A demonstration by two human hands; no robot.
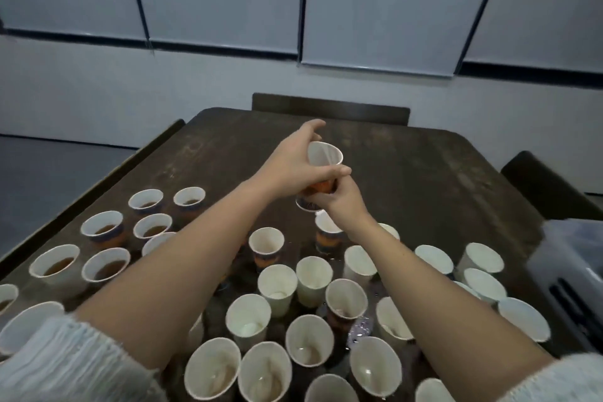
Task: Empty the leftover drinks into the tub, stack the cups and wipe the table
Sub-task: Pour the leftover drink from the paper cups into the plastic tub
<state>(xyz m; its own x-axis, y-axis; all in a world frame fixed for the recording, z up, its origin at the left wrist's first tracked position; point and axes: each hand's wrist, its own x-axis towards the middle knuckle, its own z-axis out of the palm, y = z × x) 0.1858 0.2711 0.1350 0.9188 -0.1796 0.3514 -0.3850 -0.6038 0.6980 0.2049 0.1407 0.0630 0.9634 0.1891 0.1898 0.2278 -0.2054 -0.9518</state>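
Above the middle of the dark table (424, 173), my left hand (293, 170) grips an empty white paper cup (324, 155) from its left side, its mouth tilted toward me. Just below it my right hand (342, 202) holds a second cup (306, 204) by its patterned wall, right under the first. Cups with brown drink (106, 263) stand at the left. Several empty or nearly empty cups (277, 284) crowd the near middle and right. A grey tub (567, 271) sits at the right edge, partly cut off.
Dark chairs stand at the far end (329, 108) and far right (541, 179) of the table. Water drops glisten between the near cups (359, 330). The far half of the tabletop holds no cups. White fuzzy sleeves (65, 362) cover my upper forearms.
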